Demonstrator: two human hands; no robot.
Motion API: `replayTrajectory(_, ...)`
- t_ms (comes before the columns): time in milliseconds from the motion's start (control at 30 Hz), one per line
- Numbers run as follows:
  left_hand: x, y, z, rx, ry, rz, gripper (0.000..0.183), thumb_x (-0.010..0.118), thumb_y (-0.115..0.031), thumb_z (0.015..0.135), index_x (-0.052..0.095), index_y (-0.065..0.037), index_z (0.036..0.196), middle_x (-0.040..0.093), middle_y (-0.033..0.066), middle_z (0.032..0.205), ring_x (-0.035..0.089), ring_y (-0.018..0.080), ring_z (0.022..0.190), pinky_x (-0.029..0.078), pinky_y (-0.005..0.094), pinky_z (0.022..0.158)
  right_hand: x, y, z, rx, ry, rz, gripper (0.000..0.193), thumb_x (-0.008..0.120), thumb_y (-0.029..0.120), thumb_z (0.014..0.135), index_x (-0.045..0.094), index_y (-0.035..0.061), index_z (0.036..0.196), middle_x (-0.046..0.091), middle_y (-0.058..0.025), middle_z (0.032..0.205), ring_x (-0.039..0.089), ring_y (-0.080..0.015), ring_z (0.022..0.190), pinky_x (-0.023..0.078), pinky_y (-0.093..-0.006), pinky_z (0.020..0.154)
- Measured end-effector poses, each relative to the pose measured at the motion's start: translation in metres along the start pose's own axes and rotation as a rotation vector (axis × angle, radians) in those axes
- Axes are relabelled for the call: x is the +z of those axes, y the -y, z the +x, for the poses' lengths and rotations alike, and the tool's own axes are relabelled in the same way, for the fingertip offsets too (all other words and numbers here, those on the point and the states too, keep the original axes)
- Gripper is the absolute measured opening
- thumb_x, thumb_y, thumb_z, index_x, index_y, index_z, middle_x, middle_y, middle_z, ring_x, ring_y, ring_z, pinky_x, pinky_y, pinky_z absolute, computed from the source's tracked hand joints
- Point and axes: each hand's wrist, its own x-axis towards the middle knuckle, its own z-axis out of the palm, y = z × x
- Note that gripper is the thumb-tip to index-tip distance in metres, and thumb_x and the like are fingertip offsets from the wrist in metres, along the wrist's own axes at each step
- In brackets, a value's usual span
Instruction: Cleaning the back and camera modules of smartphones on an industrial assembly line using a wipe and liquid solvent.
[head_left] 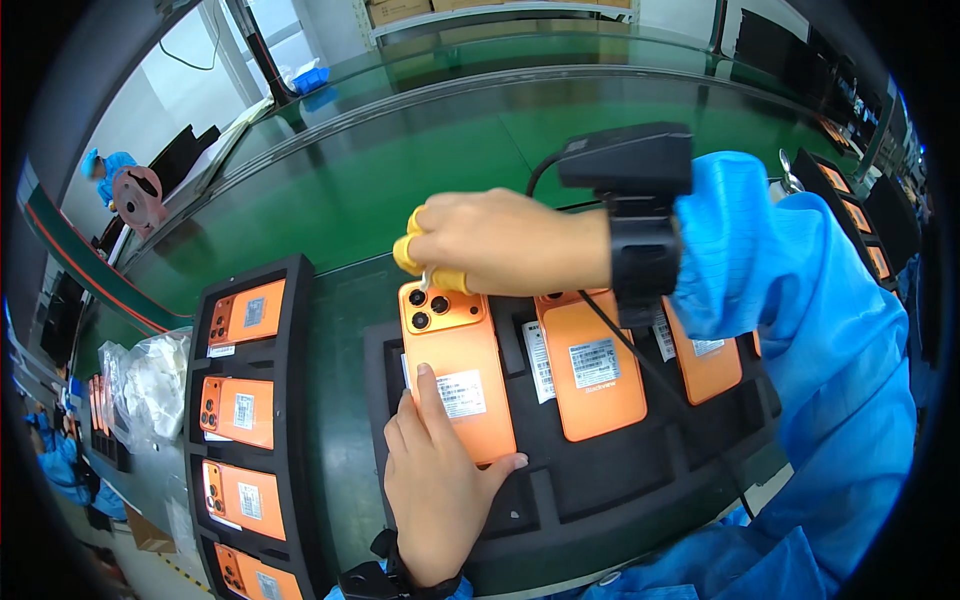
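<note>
My left hand presses flat on an orange phone lying back-up in a black foam tray, index finger on its white label. My right hand, with yellow finger cots on the fingertips, pinches a small white tab at the phone's top edge, just above the camera cluster. A black device is strapped to that wrist, its cable running down across the tray. Two more orange phones lie to the right in the same tray.
A second black tray at the left holds several orange phones in a column. Crumpled clear plastic bags lie further left. The green conveyor belt runs behind. Another person in blue stands far back left.
</note>
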Motion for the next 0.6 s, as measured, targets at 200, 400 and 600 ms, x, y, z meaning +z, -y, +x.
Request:
replayTrajectory(200,-0.007,-0.004,-0.005,-0.090,0.011,0.055,0.109,0.082,-0.039,0.045,0.026,0.004,0.129,0.045,0.0148,0.098,0.047,0.0264,0.091,0.047,0.0311,0.067,-0.058,0.018,-0.026,0.004,-0.243,0.046,0.015,0.060,0.010,0.073,0.055,0.0041,0.086,0.055,-0.0124,0.080,0.055,-0.0296,0.082,0.045,-0.0392,0.067)
replayTrajectory(400,-0.004,-0.009,0.002,-0.100,0.015,0.098,0.110,0.082,-0.041,0.043,0.028,0.002,0.130,0.044,0.0126,0.095,0.046,0.0251,0.087,0.044,0.0311,0.067,-0.131,0.045,-0.095,0.175,-0.284,-0.006,0.028,0.069,0.005,0.068,0.057,0.0015,0.094,0.058,-0.0118,0.090,0.056,-0.0217,0.079,0.045,-0.0332,0.072)
replayTrajectory(600,-0.005,-0.016,0.002,-0.099,0.029,0.118,0.105,0.081,-0.039,0.046,0.029,-0.001,0.129,0.045,0.0120,0.093,0.046,0.0263,0.086,0.040,0.0339,0.073,-0.182,0.056,-0.156,-0.168,-0.391,-0.097,0.030,0.066,0.008,0.075,0.051,-0.0005,0.099,0.057,-0.0114,0.085,0.054,-0.0180,0.073,0.044,-0.0292,0.063)
